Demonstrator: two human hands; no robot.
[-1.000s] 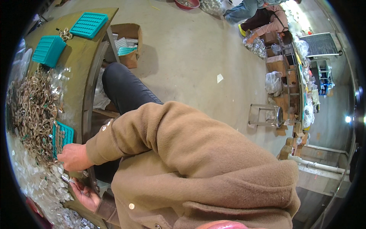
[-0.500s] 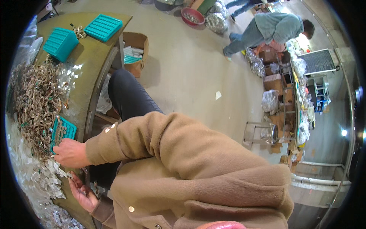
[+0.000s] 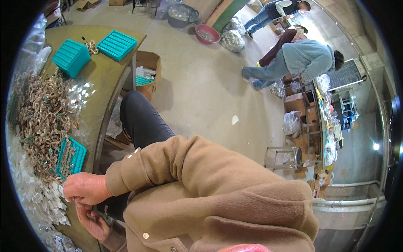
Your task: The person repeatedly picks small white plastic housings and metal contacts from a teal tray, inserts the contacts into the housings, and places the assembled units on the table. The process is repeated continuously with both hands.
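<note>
- The teal tray (image 3: 78,158) lies on the worktop (image 3: 103,80), just beyond the right hand; its long axis runs away from the person, with the far end leaning a little to their right and the near end pointing at the hands.
- A column of small roundish pieces (image 3: 66,155) follows that same long axis down the tray's left part.
- The right hand (image 3: 87,187) has its fingers bent down and bunched, close against the tray's near end; whether it touches the rim I can't say.
- The left hand (image 3: 94,224) sits just below, half curled, its fingertips meeting the other's. Anything pinched between them is too small and covered to make out from here.
- Left of the tray spreads a heap of brown, linked-looking pieces (image 3: 42,117), with a pile of small white pieces (image 3: 46,201) nearer the person.
- Farther up the worktop stand a teal tray stack (image 3: 71,59) and a flat teal tray (image 3: 116,45).
- Past the edge, a cardboard box (image 3: 146,91) holds more trays.
- Across the floor, a co-worker in a pale blue jacket (image 3: 308,61) bends forward.
</note>
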